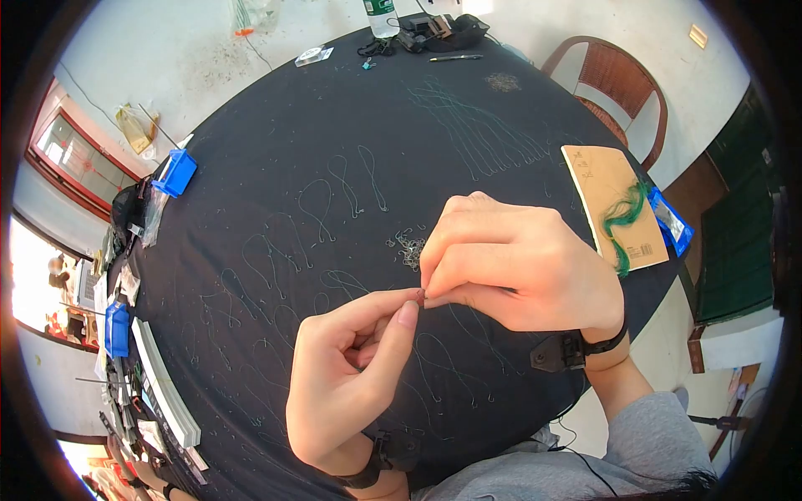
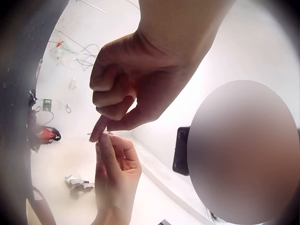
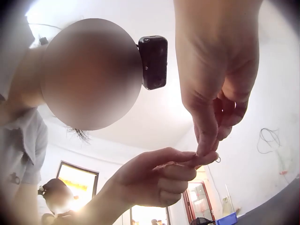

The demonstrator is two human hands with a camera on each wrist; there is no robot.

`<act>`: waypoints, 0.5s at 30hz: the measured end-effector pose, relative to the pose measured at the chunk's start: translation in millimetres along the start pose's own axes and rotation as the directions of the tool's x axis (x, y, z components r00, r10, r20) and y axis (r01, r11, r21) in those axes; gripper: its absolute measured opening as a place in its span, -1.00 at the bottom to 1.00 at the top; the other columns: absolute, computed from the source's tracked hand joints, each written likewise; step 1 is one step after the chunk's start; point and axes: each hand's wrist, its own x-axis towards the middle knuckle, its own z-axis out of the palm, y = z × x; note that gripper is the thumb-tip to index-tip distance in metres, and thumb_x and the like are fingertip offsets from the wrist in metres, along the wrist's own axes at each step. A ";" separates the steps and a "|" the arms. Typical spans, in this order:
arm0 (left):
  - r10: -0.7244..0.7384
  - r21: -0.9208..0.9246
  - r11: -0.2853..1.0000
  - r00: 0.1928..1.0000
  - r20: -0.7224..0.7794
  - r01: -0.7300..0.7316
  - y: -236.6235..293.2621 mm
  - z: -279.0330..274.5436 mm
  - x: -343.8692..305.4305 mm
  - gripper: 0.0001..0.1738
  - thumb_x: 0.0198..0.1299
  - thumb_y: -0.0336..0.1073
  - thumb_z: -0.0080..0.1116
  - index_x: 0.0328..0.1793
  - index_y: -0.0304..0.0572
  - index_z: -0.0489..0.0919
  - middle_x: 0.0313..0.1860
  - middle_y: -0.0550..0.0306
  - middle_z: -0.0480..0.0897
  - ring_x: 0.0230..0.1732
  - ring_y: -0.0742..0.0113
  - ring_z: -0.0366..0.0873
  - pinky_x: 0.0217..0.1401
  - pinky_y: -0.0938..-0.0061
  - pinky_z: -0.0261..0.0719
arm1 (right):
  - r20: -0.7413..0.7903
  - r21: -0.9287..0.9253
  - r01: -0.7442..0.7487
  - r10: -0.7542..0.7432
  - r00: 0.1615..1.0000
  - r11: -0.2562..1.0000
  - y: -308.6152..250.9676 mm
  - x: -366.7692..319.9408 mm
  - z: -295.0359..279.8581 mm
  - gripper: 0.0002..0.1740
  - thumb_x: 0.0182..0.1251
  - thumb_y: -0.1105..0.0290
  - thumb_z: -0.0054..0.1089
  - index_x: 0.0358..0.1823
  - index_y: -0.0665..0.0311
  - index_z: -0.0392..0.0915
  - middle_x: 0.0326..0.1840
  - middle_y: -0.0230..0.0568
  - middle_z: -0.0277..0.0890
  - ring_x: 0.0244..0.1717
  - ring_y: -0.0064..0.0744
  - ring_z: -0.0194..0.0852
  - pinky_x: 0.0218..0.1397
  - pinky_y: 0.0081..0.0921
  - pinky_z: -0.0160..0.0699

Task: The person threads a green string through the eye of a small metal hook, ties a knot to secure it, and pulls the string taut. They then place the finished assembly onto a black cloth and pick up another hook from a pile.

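Pinching hands, tiny hook mostly hidden

Pinched hook mostly hidden, btl top cut off, tan bklt print too sm. to read

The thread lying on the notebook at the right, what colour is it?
Green, best seen in the head view.

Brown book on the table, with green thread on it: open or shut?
Shut. The book lies flat, its brown cover facing up under green thread, no pages spread.
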 end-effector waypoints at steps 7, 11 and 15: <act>0.011 0.027 1.000 1.000 -0.012 -0.011 0.2 1.2 -0.1 -0.84 0.22 -0.50 0.14 -0.14 -0.46 0.65 -0.70 0.48 0.27 -0.65 0.76 0.05 -0.62 0.69 -0.08 | 0.020 -0.047 -0.021 0.022 1.000 0.999 -4.5 -0.9 2.8 -0.85 -0.05 0.60 0.24 -0.40 0.36 0.49 -0.36 -0.21 0.42 -0.25 -0.21 0.39 -0.17 -0.37 0.45; 0.006 0.028 1.000 1.000 -0.023 -0.006 2.0 2.5 2.1 -0.85 0.22 -0.50 0.14 -0.15 -0.45 0.66 -0.70 0.48 0.27 -0.65 0.76 0.05 -0.62 0.69 -0.08 | 0.019 -0.079 -0.022 0.024 1.000 0.997 -5.3 -0.7 4.4 -0.86 -0.07 0.61 0.22 -0.41 0.37 0.49 -0.37 -0.21 0.41 -0.26 -0.20 0.38 -0.15 -0.38 0.43; 0.008 -0.006 1.000 0.999 -0.049 -0.009 1.5 5.4 2.3 -0.85 0.21 -0.52 0.15 -0.15 -0.44 0.66 -0.70 0.49 0.27 -0.64 0.77 0.04 -0.61 0.70 -0.09 | -0.016 -0.092 -0.007 0.006 1.000 0.996 -5.0 -0.3 5.4 -0.87 -0.07 0.60 0.23 -0.44 0.36 0.49 -0.38 -0.22 0.40 -0.27 -0.22 0.37 -0.16 -0.39 0.42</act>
